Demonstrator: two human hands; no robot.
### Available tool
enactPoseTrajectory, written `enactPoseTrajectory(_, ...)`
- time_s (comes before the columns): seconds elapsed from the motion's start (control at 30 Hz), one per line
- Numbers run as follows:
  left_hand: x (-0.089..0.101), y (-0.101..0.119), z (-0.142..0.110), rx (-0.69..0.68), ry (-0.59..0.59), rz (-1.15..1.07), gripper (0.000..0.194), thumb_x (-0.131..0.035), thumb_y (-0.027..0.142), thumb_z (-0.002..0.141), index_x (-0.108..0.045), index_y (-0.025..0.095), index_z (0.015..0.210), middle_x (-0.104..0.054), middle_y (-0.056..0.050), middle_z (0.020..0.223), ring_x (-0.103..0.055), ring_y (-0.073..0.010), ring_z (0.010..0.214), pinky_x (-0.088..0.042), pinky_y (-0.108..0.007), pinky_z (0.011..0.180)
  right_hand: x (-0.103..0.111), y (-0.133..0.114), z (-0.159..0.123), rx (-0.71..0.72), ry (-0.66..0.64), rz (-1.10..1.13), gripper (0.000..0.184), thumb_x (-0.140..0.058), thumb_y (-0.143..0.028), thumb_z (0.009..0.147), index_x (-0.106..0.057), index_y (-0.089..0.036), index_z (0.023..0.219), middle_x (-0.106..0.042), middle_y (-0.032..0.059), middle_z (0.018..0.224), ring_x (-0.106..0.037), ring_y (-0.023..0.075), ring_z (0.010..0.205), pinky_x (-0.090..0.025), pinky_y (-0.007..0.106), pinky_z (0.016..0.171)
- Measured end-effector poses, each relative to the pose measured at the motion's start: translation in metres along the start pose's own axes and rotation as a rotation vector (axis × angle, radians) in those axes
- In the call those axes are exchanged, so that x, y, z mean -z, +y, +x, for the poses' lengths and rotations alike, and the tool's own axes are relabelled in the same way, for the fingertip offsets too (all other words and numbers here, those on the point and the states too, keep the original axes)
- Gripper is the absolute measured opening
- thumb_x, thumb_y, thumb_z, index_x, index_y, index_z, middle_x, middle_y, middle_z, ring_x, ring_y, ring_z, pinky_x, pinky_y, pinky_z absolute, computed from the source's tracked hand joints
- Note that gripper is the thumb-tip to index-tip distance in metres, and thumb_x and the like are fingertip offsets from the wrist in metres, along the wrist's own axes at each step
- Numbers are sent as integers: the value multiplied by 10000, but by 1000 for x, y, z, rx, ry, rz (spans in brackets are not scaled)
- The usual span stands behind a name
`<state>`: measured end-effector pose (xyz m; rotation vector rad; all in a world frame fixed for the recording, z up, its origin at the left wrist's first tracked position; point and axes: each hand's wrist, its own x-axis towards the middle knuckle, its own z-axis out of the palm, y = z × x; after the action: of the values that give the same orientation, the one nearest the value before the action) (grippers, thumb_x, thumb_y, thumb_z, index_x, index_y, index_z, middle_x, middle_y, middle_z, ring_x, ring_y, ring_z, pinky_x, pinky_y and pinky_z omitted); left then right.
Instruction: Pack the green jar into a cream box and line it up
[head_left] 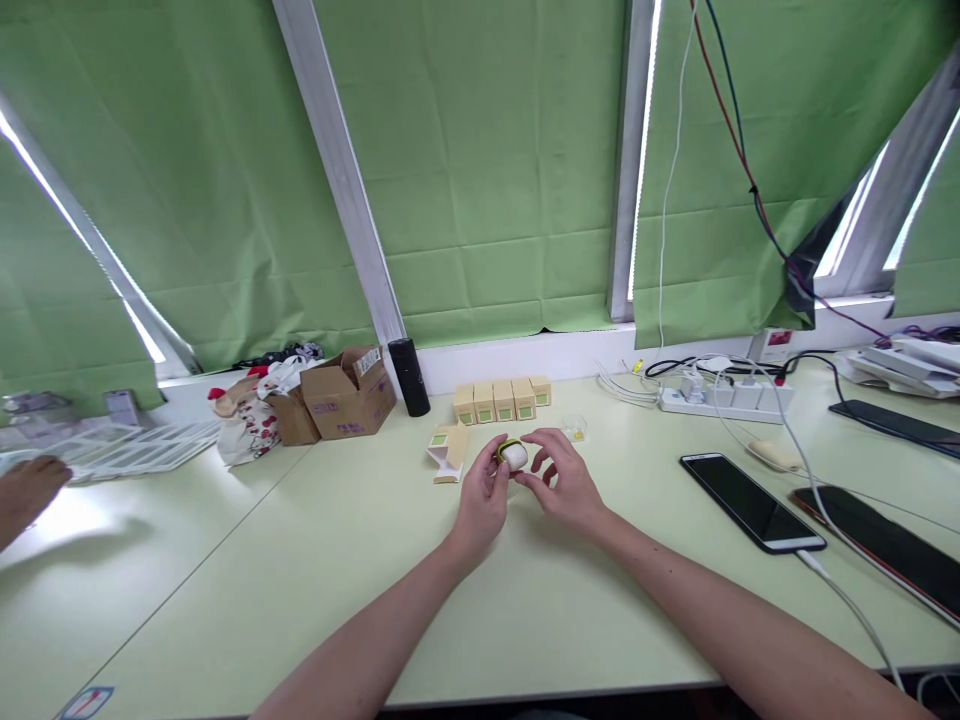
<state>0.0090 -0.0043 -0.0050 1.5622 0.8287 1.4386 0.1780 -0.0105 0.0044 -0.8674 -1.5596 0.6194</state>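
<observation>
Trinket [514, 457], white with yellow-green, sits above the counter [300, 540], clamped in my left grip [484, 492]; on my feed, my right grip [568, 487] is spread apart beside it. If the left loosens, I judge it could drop.

Office-like workroom: long table [255, 580], power strip [724, 403], cabled phone [752, 502], green sheets [480, 180] over windows

No words or numbers can be read. From the view's centre, purple print [327, 408] on the carton [364, 402] at 9 o'clock, green labels [484, 413] on the small boxes [484, 392] at 5, and a red-marked sticker [87, 703] on the worktop [300, 560] at 8 are illegible.
</observation>
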Motion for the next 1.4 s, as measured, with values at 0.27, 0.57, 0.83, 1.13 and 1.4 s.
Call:
enactPoseTrajectory(0.27,-2,5,0,5,-86,-47,486,-658,480,968,-647,186,1356,-676,-146,1404,-641,-307,1304,-572,-442,1065,0,14,-1,389,-90,-364,348,-566,-200,1002,-647,-273,1332,-658,114,1349,-724,213,923,-623,337,659)
enactPoseTrajectory(0.57,-6,7,5,30,-21,-47,356,-697,366,921,-698,176,1222,-735,-138,1272,-683,-284,1229,-589,-422,1027,0,11,2,507,-84,-421,357,-532,-169,1018,-581,-257,1360,-666,135,1258,-723,242,1016,-669,370,732)
enactPoseTrajectory(0.83,-8,6,3,-11,-12,-33,337,-670,351,935,-702,181,1225,-734,-128,1274,-673,-274,1242,-584,-400,1024,-2,11,1,510,-71,-417,323,-547,-143,991,-589,-231,1299,-669,133,1188,-717,226,926,-640,341,667)
enactPoseTrajectory(1.13,0,3,0,27,-104,-153,513,-789,447,881,-680,184,1307,-691,-151,1354,-643,-304,1280,-547,-432,1081,-2,16,-2,449,-84,-413,397,-560,-122,978,-562,-242,1357,-642,138,1270,-724,226,947,-660,357,694)
enactPoseTrajectory(1.4,-3,5,1,62,-84,-166,570,-844,438,833,-670,173,1307,-720,-156,1295,-672,-306,1234,-582,-417,1013,-1,18,-4,467,-127,-398,549,-557,-60,919,-520,-247,1434,-606,152,1361,-701,263,1113,-682,415,819)
